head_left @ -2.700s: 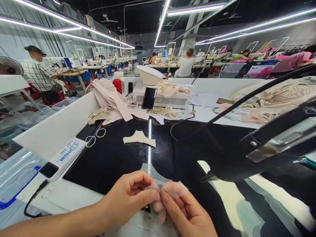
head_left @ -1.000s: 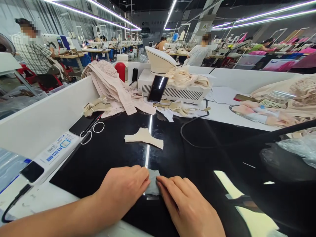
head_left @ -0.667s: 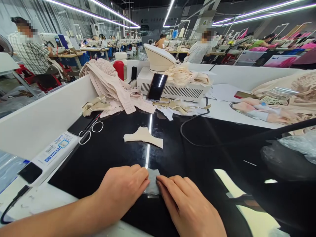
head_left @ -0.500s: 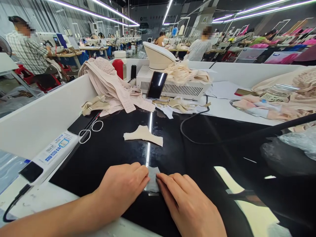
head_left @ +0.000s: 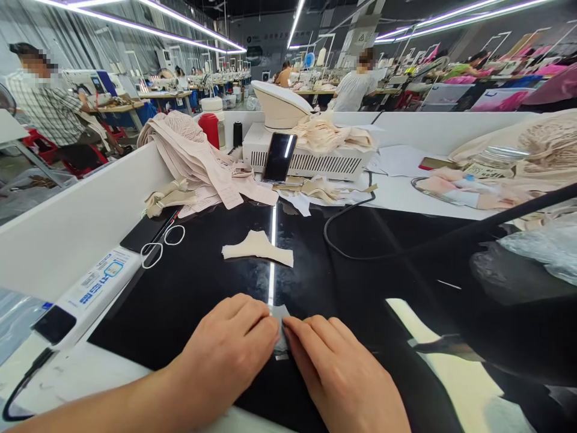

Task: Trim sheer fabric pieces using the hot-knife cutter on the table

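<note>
A phone [head_left: 279, 157] stands tilted before a white vented box [head_left: 324, 164], with a red spool [head_left: 209, 130] and a black spool [head_left: 237, 133] to the left and a seated person [head_left: 354, 89] beyond

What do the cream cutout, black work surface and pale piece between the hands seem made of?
Cream cutout: matt, probably fabric or thin foam, with soft-looking edges.
Black work surface: glossy, perhaps glass or a plastic sheet, with a crisp bright reflection.
Pale piece: thin, greyish, maybe sheer fabric or film; partly hidden, so uncertain.
</note>
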The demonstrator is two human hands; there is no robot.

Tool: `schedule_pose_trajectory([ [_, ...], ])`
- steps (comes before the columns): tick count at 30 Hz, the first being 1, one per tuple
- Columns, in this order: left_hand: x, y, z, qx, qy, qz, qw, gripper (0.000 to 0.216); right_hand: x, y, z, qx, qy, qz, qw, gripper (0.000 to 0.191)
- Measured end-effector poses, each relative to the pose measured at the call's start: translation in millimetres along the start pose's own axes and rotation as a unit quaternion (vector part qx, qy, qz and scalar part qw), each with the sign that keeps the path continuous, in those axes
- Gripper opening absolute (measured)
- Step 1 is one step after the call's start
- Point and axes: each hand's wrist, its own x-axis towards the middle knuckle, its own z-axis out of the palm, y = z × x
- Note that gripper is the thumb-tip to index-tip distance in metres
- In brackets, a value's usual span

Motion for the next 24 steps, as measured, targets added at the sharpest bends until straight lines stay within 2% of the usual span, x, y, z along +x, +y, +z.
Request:
schedule_pose_trajectory([
  [5,1.8,4.6,4.5,-0.019,0.035,0.042,0.998,0.027,-2.2,1.4,2.1,0.0,-0.002,-0.003,1.0,0.036],
  [9,1.8,4.6,8.2,0.002,0.032,0.054,0.998,0.03,-4.0,1.6,2.6,-0.003,0.001,-0.005,1.0,0.035],
  [24,0.9,4.7,10.7,0.031,0.038,0.056,0.997,0.035,-7.0,-0.4,2.0,0.001,0.01,0.0,1.0,0.032],
])
